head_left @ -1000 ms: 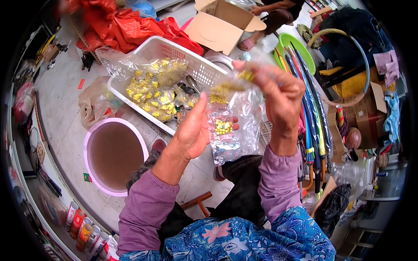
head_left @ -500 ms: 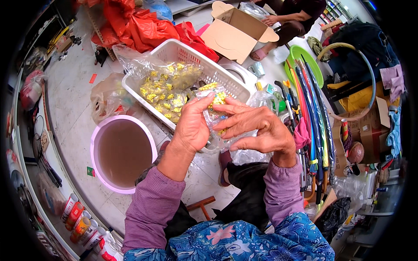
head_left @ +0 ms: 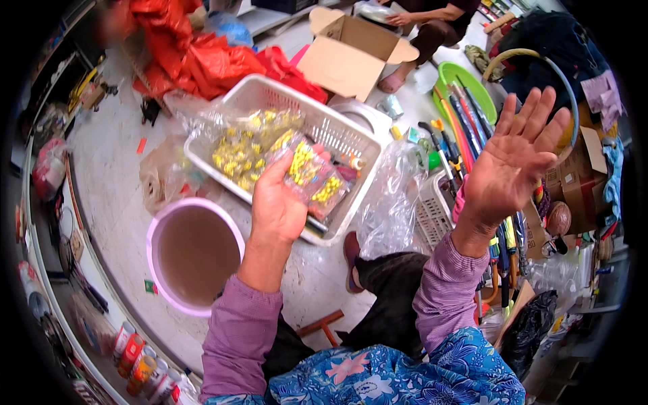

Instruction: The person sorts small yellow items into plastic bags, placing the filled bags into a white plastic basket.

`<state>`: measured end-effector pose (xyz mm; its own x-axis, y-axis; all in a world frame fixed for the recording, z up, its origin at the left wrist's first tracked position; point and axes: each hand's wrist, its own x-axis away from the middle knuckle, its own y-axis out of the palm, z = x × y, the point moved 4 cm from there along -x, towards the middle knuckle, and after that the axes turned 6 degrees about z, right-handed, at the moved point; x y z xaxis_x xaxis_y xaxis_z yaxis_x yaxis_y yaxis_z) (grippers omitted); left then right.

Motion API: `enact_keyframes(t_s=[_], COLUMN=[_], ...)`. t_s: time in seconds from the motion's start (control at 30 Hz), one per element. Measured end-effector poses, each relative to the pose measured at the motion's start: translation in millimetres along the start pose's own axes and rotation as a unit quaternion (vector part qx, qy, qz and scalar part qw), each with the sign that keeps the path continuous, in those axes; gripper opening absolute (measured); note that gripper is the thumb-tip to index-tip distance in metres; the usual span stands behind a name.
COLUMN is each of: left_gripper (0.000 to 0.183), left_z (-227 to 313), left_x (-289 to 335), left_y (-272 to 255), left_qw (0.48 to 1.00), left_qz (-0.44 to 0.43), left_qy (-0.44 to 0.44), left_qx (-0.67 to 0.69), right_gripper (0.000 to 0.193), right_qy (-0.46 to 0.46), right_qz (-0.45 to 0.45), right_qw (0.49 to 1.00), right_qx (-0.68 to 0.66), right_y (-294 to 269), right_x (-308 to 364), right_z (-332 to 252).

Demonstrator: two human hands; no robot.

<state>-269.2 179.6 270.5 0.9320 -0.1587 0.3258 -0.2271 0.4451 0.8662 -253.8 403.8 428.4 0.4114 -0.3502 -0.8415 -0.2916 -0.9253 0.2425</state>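
Observation:
My left hand point(head_left: 280, 206) grips a clear plastic packet point(head_left: 312, 173) of small yellow pieces over a white plastic basket point(head_left: 361, 131). Inside the basket, a large clear bag point(head_left: 250, 145) holds many more small yellow pieces in clear wrapping. My right hand point(head_left: 513, 158) is raised at the right with its palm showing and its fingers spread, and nothing is in it. Behind that hand are several folded umbrellas point(head_left: 464, 111) and a green basin point(head_left: 449, 74).
A lilac tub point(head_left: 152, 253) of murky water stands on the left. Red plastic bags point(head_left: 202, 61) and an open cardboard box point(head_left: 344, 61) lie beyond the basket. Another person point(head_left: 432, 30) sits at the far side. Clear plastic sheeting point(head_left: 391, 202) lies right of the basket.
My right hand has let go of the packet, swung out to the right and opened. My left hand still holds the packet, now lower and tilted over the basket.

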Motion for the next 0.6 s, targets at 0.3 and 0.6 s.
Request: enact_keyframes(t_s=[0.3, 0.6], left_gripper=[0.029, 0.030], left_z=[-5, -12], left_x=[-3, -8], left_y=[-4, -8], left_qw=[1.000, 0.999], left_qz=[0.022, 0.026], left_qy=[-0.006, -0.016], left_qx=[-0.015, -0.022], right_gripper=[0.073, 0.073], right_qy=[-0.113, -0.120], right_qz=[-0.015, -0.074], right_qw=[0.965, 0.938], right_qx=[0.238, 0.318], right_y=[-8, -8], right_x=[-3, 9], right_z=[-3, 9])
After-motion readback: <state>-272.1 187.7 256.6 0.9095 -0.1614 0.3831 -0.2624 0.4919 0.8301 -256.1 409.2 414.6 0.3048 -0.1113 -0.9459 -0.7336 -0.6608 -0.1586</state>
